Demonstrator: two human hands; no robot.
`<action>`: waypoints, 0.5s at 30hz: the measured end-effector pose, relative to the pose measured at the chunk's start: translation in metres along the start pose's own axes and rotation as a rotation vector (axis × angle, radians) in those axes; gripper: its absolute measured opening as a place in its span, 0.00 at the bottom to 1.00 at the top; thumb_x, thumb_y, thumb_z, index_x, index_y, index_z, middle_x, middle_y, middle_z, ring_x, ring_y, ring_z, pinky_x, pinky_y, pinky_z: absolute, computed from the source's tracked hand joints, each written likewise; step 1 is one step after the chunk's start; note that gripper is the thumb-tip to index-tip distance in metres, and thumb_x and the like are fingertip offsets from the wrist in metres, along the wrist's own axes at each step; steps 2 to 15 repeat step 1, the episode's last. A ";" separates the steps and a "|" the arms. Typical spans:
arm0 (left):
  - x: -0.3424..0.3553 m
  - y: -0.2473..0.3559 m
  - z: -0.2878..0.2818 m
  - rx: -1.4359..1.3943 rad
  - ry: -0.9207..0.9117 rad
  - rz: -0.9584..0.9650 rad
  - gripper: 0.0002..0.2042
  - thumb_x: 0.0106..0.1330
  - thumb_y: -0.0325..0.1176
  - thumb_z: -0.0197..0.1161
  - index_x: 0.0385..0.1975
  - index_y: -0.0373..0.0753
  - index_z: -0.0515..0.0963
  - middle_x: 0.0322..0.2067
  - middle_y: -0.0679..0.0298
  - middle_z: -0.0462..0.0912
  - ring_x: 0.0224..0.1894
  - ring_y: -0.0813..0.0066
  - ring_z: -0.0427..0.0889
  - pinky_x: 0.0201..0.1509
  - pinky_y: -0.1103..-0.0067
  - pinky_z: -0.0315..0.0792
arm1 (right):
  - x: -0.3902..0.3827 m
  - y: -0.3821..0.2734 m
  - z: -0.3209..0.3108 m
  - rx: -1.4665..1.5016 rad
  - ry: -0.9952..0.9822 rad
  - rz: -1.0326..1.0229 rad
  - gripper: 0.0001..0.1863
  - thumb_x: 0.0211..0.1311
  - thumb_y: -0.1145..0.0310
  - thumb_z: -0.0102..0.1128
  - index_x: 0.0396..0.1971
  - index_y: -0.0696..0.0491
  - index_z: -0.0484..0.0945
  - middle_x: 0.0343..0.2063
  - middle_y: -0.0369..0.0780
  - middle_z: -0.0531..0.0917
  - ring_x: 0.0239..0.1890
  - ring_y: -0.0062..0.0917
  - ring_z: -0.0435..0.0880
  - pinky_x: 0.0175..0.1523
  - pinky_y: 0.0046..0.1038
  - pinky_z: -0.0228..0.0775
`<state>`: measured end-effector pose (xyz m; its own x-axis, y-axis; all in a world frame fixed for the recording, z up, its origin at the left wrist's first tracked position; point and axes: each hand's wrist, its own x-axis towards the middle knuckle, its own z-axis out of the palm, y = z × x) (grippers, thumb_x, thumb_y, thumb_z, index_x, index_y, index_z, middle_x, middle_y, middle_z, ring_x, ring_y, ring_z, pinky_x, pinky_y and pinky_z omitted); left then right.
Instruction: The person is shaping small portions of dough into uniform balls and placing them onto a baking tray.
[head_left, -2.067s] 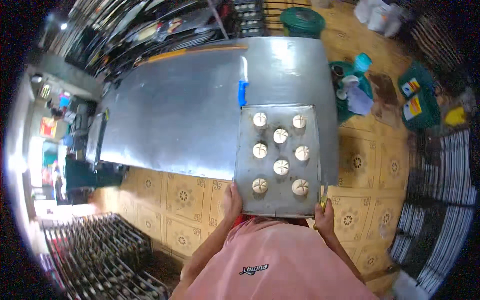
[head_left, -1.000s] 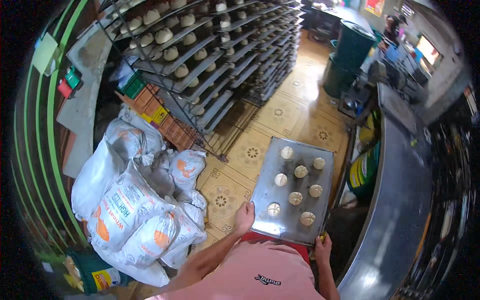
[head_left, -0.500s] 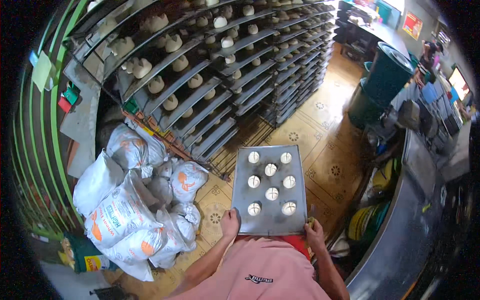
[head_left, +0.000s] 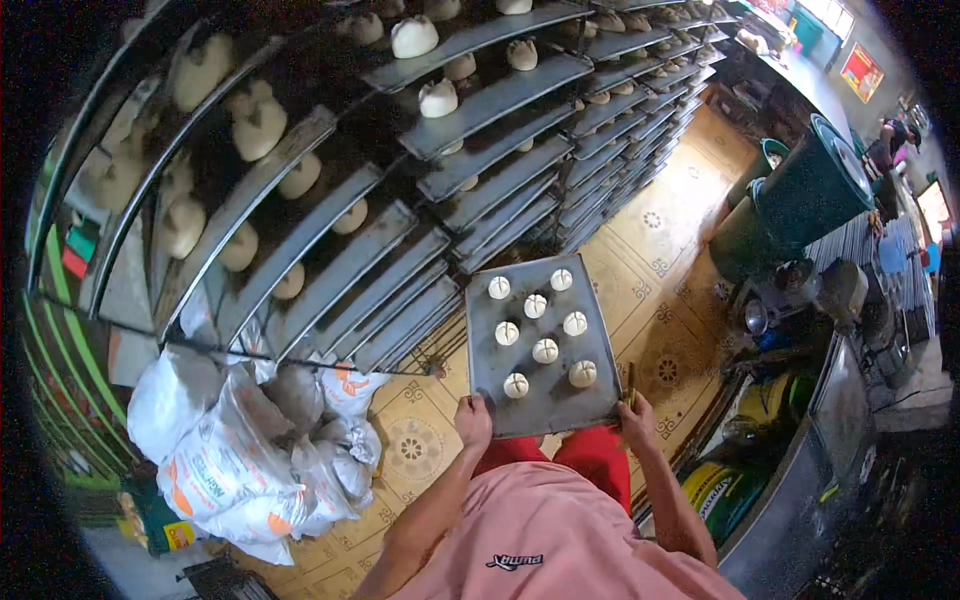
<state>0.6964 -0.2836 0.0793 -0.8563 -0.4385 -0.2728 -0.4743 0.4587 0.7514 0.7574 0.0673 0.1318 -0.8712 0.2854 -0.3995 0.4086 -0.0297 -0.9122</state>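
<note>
Between my two hands a grey metal baking tray [head_left: 550,408] is held out in front of my body, slightly tilted in view. Several round pale dough pieces [head_left: 545,350], scored with a cross on top, sit spaced apart on it. My left hand [head_left: 474,422] is closed on the tray's near left corner, thumb along the edge. At the near right corner my right hand [head_left: 637,420] grips the tray too; a thin yellowish stick-like thing shows beside its fingers. The tray's far left corner is close to the rack [head_left: 490,215] of trays; whether they touch, I cannot tell.
Shaped dough pieces [head_left: 415,37] lie on the rack's upper trays. White printed sacks [head_left: 220,470] are heaped on the tiled floor [head_left: 410,450] at left. At right stand a dark green drum [head_left: 810,190], yellow-and-green containers [head_left: 715,490] and a metal counter [head_left: 800,500]. Farther back, a person [head_left: 890,145] is visible.
The rack looks nearer and larger, and the sacks have shifted lower left in view. The tray has turned slightly and is closer to the rack. Both hands keep their grip.
</note>
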 end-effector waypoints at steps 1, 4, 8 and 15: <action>0.010 0.008 0.008 0.002 -0.009 -0.004 0.20 0.76 0.45 0.57 0.39 0.30 0.81 0.36 0.37 0.85 0.42 0.35 0.84 0.46 0.52 0.75 | 0.013 -0.004 -0.001 -0.004 0.006 0.007 0.14 0.74 0.70 0.62 0.55 0.56 0.77 0.39 0.32 0.83 0.43 0.17 0.78 0.49 0.26 0.74; 0.010 0.008 0.008 0.002 -0.009 -0.004 0.20 0.76 0.45 0.57 0.39 0.30 0.81 0.36 0.37 0.85 0.42 0.35 0.84 0.46 0.52 0.75 | 0.013 -0.004 -0.001 -0.004 0.006 0.007 0.14 0.74 0.70 0.62 0.55 0.56 0.77 0.39 0.32 0.83 0.43 0.17 0.78 0.49 0.26 0.74; 0.010 0.008 0.008 0.002 -0.009 -0.004 0.20 0.76 0.45 0.57 0.39 0.30 0.81 0.36 0.37 0.85 0.42 0.35 0.84 0.46 0.52 0.75 | 0.013 -0.004 -0.001 -0.004 0.006 0.007 0.14 0.74 0.70 0.62 0.55 0.56 0.77 0.39 0.32 0.83 0.43 0.17 0.78 0.49 0.26 0.74; 0.010 0.008 0.008 0.002 -0.009 -0.004 0.20 0.76 0.45 0.57 0.39 0.30 0.81 0.36 0.37 0.85 0.42 0.35 0.84 0.46 0.52 0.75 | 0.013 -0.004 -0.001 -0.004 0.006 0.007 0.14 0.74 0.70 0.62 0.55 0.56 0.77 0.39 0.32 0.83 0.43 0.17 0.78 0.49 0.26 0.74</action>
